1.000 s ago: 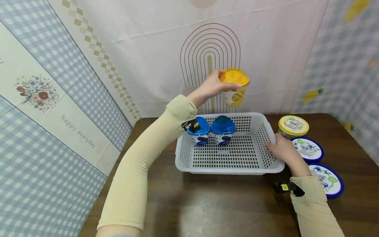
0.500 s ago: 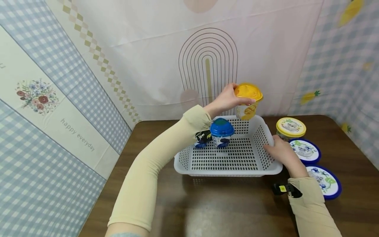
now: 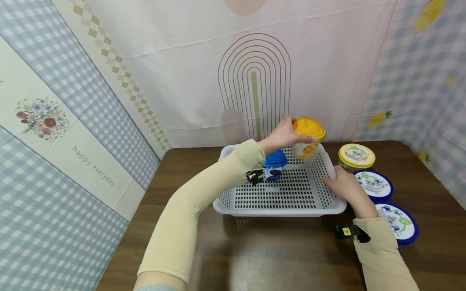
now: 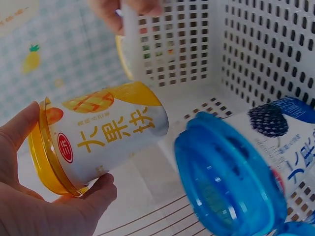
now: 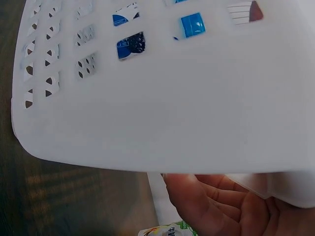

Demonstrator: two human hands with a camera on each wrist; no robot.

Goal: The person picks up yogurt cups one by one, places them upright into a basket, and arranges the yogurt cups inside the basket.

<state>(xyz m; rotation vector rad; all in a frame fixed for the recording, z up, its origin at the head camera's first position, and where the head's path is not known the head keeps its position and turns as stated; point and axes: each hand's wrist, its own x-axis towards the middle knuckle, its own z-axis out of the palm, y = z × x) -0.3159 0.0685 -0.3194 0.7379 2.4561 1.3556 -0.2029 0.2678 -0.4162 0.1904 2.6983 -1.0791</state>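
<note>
"So, grasping what with the left hand (image 3: 284, 135)?"

"Gripping the yellow-lidded cup (image 4: 106, 132) by its lid end, near the basket's (image 3: 280, 211) far right corner; leaving its height hard to judge."

"And clasping what with the right hand (image 3: 346, 185)?"

"Gripping the basket's right rim, disappearing partly behind it."

"Blocking anything?"

"Partly covering a blue-lidded cup (image 3: 274, 161) with the left sleeve (image 3: 211, 186)."

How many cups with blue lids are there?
2: one blue-lidded cup stands inside the basket; a second blue lid peeks in beside it in the left wrist view. The left sleeve may hide more.
</note>
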